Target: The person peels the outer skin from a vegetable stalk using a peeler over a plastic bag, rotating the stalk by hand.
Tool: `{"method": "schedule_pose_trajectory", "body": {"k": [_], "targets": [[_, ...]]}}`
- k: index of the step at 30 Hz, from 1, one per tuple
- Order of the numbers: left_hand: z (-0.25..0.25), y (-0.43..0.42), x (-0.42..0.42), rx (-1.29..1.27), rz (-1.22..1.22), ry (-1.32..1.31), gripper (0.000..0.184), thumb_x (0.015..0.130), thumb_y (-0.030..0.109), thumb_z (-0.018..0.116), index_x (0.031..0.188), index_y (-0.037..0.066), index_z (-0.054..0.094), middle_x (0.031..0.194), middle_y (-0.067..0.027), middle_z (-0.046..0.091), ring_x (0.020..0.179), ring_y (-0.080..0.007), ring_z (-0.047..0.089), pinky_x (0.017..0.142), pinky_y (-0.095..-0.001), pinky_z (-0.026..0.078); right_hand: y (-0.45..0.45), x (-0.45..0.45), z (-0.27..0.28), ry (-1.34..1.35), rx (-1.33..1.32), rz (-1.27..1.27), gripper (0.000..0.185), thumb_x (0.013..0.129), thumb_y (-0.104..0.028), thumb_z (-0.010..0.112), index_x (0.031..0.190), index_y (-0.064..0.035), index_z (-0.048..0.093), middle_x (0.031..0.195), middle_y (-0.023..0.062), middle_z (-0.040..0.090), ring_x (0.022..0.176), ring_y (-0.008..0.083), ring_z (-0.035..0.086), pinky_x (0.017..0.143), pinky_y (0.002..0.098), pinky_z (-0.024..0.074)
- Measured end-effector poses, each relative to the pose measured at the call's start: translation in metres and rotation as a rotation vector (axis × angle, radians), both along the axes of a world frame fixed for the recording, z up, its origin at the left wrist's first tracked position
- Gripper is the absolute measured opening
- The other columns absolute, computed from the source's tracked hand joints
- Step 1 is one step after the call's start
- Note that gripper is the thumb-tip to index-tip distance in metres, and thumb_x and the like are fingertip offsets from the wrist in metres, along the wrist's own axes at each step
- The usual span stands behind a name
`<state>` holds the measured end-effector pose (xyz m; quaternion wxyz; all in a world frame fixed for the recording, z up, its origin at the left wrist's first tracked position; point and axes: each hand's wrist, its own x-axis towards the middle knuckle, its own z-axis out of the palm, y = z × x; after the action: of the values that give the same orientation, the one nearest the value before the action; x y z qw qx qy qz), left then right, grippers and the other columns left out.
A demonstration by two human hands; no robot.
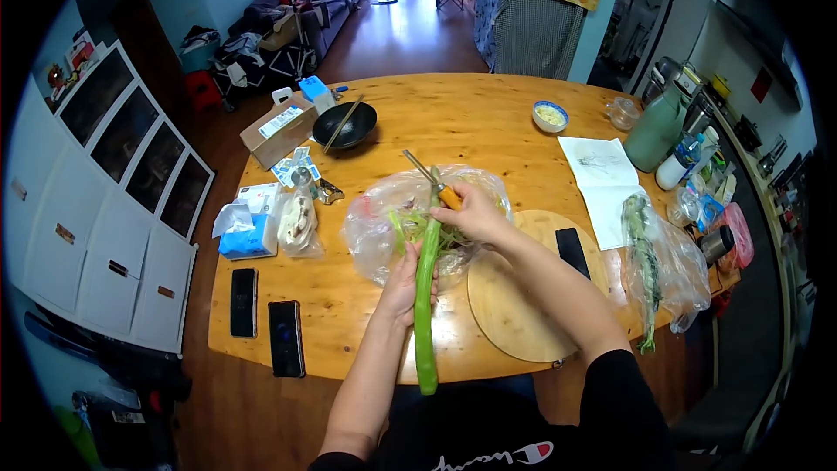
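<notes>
Left hand [403, 288] has fingers clamped on green stalk [425, 310], far half over plastic bag [368, 231]. Right hand [475, 212] has fingers clamped on peeler [449, 197] at stalk's far end. 2 phones [286, 338] lie near left.

A long, bright green stalk [425, 314] is held partly over the clear bag [366, 231]. An orange-handled peeler [449, 198] is held above the bag too.

on a table [453, 113], a plastic bag [364, 231] lies at centre, partly beneath a stalk [424, 305]; a cutting board [514, 314] is right of centre, a tissue pack [247, 242] left, a bowl [549, 128] upper right.
</notes>
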<state>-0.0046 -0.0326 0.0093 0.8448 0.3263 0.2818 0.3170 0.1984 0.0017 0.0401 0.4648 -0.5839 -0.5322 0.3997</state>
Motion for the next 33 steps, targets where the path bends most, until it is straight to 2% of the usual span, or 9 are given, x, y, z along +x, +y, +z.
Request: {"method": "schedule_pose_trajectory", "body": {"k": [6,11,14,15,18,19,21,27,33], "targets": [[-0.002,-0.001,0.001,-0.091,-0.008,0.034,0.04,0.102,0.049,0.053,0.129,0.019,0.055,0.074,-0.0009,0.06,0.048,-0.0071,0.057,0.04,-0.0213,0.049,-0.01,0.01,0.008,-0.033,0.032,0.03,0.026,0.085,-0.017,0.081,0.093,-0.0017,0.062,0.079,0.0008,0.061,0.072,0.0105,0.056,0.065,0.0296,0.0474],[-0.004,0.002,-0.002,-0.115,0.02,-0.054,0.032,0.106,0.042,0.05,0.123,0.016,0.058,0.071,-0.0015,0.06,0.051,-0.0094,0.057,0.042,-0.0235,0.049,-0.007,0.027,0.013,-0.073,0.116,-0.063,0.022,0.082,-0.011,0.078,0.092,-0.001,0.062,0.078,0.0044,0.062,0.073,0.0123,0.057,0.066,0.0313,0.0482],[-0.005,0.009,-0.004,-0.147,0.01,-0.088,0.041,0.107,0.046,0.043,0.129,0.014,0.055,0.071,-0.0013,0.055,0.053,-0.0106,0.052,0.042,-0.0229,0.045,-0.013,0.03,0.03,-0.192,0.133,-0.098,0.023,0.082,-0.013,0.078,0.091,0.001,0.063,0.078,0.0108,0.064,0.073,0.0192,0.061,0.068,0.0352,0.0495],[-0.007,0.012,-0.004,-0.158,-0.006,-0.095,0.044,0.107,0.048,0.041,0.132,0.014,0.054,0.071,-0.0012,0.053,0.053,-0.011,0.05,0.041,-0.0222,0.043,-0.014,0.029,0.029,-0.419,0.207,-0.077,0.029,0.083,-0.021,0.08,0.092,0.0024,0.064,0.082,0.0188,0.066,0.077,0.0318,0.065,0.071,0.0409,0.051],[-0.01,0.019,-0.002,-0.085,-0.002,-0.137,0.05,0.108,0.05,0.032,0.137,0.014,0.052,0.076,-0.0003,0.055,0.056,-0.0102,0.05,0.044,-0.0241,0.045,-0.029,0.022,0.03,-0.759,0.068,0.015,0.037,0.083,-0.03,0.081,0.094,0.002,0.065,0.088,0.0244,0.067,0.083,0.0414,0.065,0.073,0.0453,0.0517],[-0.007,0.019,0.0,-0.071,0.027,-0.108,0.053,0.108,0.052,0.032,0.132,0.011,0.054,0.073,-0.0005,0.054,0.054,-0.0102,0.049,0.043,-0.0233,0.044,-0.033,0.021,0.025,-0.793,0.265,-0.016,0.041,0.085,-0.037,0.078,0.094,0.0009,0.066,0.088,0.0253,0.067,0.086,0.044,0.065,0.074,0.0488,0.0519],[-0.001,0.016,0.001,-0.046,0.092,-0.051,0.061,0.106,0.057,0.031,0.123,0.005,0.057,0.069,-0.0009,0.052,0.051,-0.01,0.048,0.041,-0.0217,0.042,-0.043,0.012,0.03,-0.783,0.261,-0.038,0.04,0.087,-0.039,0.075,0.092,0.0,0.066,0.084,0.0244,0.067,0.083,0.0438,0.065,0.072,0.0498,0.0519],[-0.019,0.026,0.001,-0.07,0.035,0.003,0.061,0.105,0.06,0.034,0.094,0.007,0.062,0.061,-0.0029,0.054,0.046,-0.0104,0.05,0.04,-0.0221,0.043,-0.066,-0.005,0.032,-0.884,0.267,0.079,0.034,0.095,-0.039,0.064,0.084,-0.0073,0.056,0.072,0.0152,0.066,0.066,0.0382,0.065,0.056,0.0481,0.0495],[-0.018,0.022,0.0,-0.242,0.039,-0.089,0.057,0.106,0.057,0.032,0.087,0.009,0.057,0.063,-0.0049,0.053,0.046,-0.0113,0.049,0.04,-0.0225,0.042,-0.082,-0.017,0.024,-0.986,0.437,0.19,0.029,0.096,-0.033,0.062,0.082,-0.0085,0.055,0.066,0.012,0.063,0.059,0.0326,0.064,0.05,0.0456,0.0478]]}}
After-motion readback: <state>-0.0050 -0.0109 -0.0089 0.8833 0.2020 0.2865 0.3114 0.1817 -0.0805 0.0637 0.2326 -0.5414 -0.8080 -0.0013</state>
